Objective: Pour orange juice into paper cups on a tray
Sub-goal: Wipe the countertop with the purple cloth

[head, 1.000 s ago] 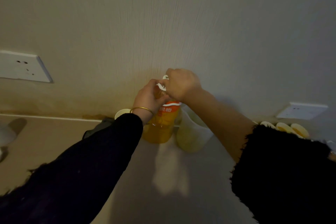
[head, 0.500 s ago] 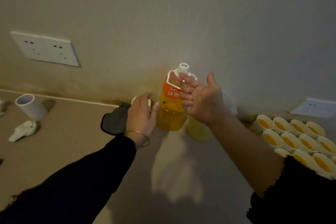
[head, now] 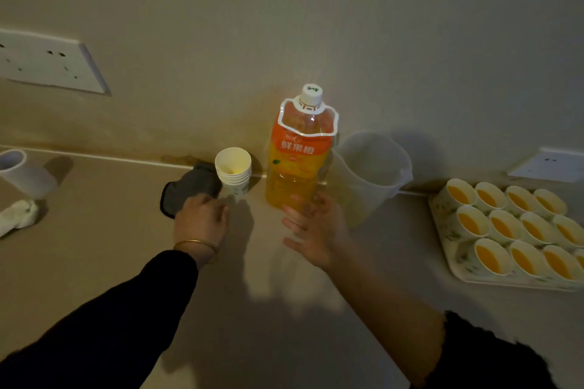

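Observation:
A capped orange juice bottle (head: 298, 155) with an orange label stands upright against the wall, about half full. My right hand (head: 313, 227) hovers just in front of its base, fingers spread and holding nothing. My left hand (head: 202, 219) is in front of a stack of paper cups (head: 234, 172), loosely curled and empty. At the right, a tray (head: 452, 249) carries several paper cups filled with juice (head: 502, 224).
A translucent plastic jug (head: 369, 174) stands right of the bottle. A dark cloth (head: 189, 188) lies behind my left hand. A white tube (head: 22, 172) and crumpled tissue (head: 17, 215) sit far left. Wall sockets (head: 47, 61) are mounted on the wall.
Both hands have let go of the bottle's cap and neck and drawn back toward me. The bottle stands free with its cap on. The view has tilted down.

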A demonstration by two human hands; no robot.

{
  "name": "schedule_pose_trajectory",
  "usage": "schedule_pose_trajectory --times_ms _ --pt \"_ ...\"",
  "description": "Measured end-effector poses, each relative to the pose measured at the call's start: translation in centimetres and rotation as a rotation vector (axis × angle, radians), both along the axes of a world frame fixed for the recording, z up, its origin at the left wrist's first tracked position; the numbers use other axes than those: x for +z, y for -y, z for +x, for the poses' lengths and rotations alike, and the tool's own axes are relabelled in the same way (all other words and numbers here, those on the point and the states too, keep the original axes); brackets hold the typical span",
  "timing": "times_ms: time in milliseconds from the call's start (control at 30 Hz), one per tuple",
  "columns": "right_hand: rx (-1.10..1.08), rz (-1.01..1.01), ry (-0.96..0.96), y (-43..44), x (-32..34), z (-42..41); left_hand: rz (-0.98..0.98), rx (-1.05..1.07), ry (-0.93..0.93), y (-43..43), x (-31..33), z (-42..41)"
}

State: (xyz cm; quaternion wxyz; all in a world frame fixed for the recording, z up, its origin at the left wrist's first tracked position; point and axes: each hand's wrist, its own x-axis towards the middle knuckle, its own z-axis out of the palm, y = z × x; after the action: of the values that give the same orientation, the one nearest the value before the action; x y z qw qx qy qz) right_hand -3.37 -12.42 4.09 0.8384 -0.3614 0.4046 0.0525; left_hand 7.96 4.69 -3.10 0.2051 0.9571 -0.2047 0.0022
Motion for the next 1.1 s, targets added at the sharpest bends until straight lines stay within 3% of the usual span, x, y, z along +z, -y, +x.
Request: schedule_pose_trajectory --times_ms 133,400,633,833,933,1033,1100 --pt "-0.06 0.044 -0.032 0.6 -1.6 -0.5 0.072 0.115 -0.134 0.0 -1.6 2.9" --pt "-0.011 0.047 -0.109 1.8 -4.2 -1.1 0.302 0.037 -0.479 1.4 -4.4 6.6" --pt "0.016 0.02 -0.097 1.7 -4.6 0.1 0.491 -0.028 -0.232 1.1 -4.9 6.9" --pt "0.134 -0.047 -0.155 0.2 -4.8 0.6 0.584 -0.172 -0.315 0.5 -3.7 1.6" --pt "0.191 -0.048 -0.253 -1.8 -5.9 -0.2 0.345 -0.142 -0.532 0.2 -2.5 -1.3" --pt "0.234 -0.026 -0.322 -3.8 -6.2 -1.6 -0.236 0.05 -0.924 0.6 0.0 -2.4" --pt "0.201 0.047 -0.267 -4.3 -5.8 -2.1 -0.518 0.142 -1.061 1.4 1.8 -3.1"
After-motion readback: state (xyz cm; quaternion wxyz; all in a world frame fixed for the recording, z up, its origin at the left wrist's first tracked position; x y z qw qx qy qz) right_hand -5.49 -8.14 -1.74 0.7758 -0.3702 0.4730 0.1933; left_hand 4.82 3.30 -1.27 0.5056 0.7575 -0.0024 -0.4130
